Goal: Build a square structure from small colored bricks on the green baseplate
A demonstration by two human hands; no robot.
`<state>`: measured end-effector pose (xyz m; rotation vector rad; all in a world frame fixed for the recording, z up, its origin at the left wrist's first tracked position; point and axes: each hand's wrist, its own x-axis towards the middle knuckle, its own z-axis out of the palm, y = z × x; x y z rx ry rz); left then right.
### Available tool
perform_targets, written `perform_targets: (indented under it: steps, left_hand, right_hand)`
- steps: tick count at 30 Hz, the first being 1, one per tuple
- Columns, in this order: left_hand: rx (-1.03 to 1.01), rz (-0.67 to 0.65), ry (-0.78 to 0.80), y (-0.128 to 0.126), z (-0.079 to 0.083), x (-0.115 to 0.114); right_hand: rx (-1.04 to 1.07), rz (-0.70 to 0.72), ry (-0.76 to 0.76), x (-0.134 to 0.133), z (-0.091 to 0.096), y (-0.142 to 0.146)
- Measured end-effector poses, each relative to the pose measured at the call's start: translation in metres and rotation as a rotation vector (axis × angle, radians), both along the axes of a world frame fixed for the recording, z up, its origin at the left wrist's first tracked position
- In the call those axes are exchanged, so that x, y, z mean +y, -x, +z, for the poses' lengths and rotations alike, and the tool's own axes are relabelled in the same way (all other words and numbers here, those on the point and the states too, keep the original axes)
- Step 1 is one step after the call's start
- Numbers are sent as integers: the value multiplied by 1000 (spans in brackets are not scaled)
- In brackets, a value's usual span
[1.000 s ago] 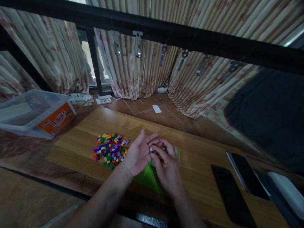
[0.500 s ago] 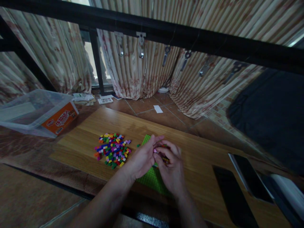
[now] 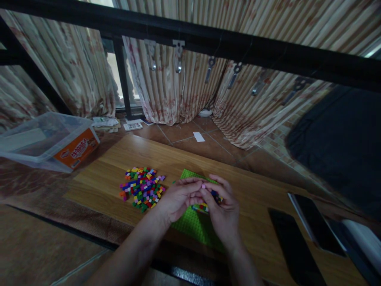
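Note:
A small pink toy brick [image 3: 203, 186] is pinched between the thumb and index finger of my right hand [image 3: 224, 208]. Reaching in from the other side, my left hand [image 3: 178, 198] has its fingers closed together, their tips against the same brick. Below both hands lies a green studded baseplate [image 3: 193, 224], partly covered by them. Several coloured bricks [image 3: 204, 207] show on the plate under my right hand, but most of that group is hidden. A loose pile of mixed toy bricks [image 3: 144, 188] lies on the table left of my left hand.
The wooden table [image 3: 119, 155] carries a black flat slab [image 3: 293, 246] and a dark phone-like object [image 3: 317, 224] at the right. A clear plastic bin [image 3: 44, 149] with an orange label stands at the left. Metal hooks [image 3: 178, 55] hang from a dark bar above.
My left fingers have closed in from a more open palm to meet the brick. My right hand has shifted slightly right, uncovering more bricks on the plate.

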<state>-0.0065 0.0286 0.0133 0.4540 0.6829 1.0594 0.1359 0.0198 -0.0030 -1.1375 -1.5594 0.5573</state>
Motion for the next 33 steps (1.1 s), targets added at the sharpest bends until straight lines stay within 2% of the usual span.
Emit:
perform_targets:
  steps: [10, 17, 20, 22, 24, 28, 33]
  left_hand:
    - [229, 47, -91, -2, 1, 3]
    - [208, -7, -104, -1, 4, 2]
    - [266, 53, -105, 5, 1, 5]
    - [390, 115, -132, 10, -2, 8]
    - [562, 123, -195, 15, -7, 11]
    - [806, -12, -325, 21, -12, 11]
    - [908, -131, -462, 20, -11, 6]
  right_hand:
    - [76, 70, 75, 0, 6, -5]
    - [297, 170, 196, 2, 5, -8]
    - [365, 139, 237, 6, 3, -14]
    - [277, 61, 251, 9, 1, -18]
    - [111, -19, 236, 11, -2, -21]
    - [-103, -68, 168, 13, -11, -20]
    - [-209, -96, 137, 12, -19, -16]
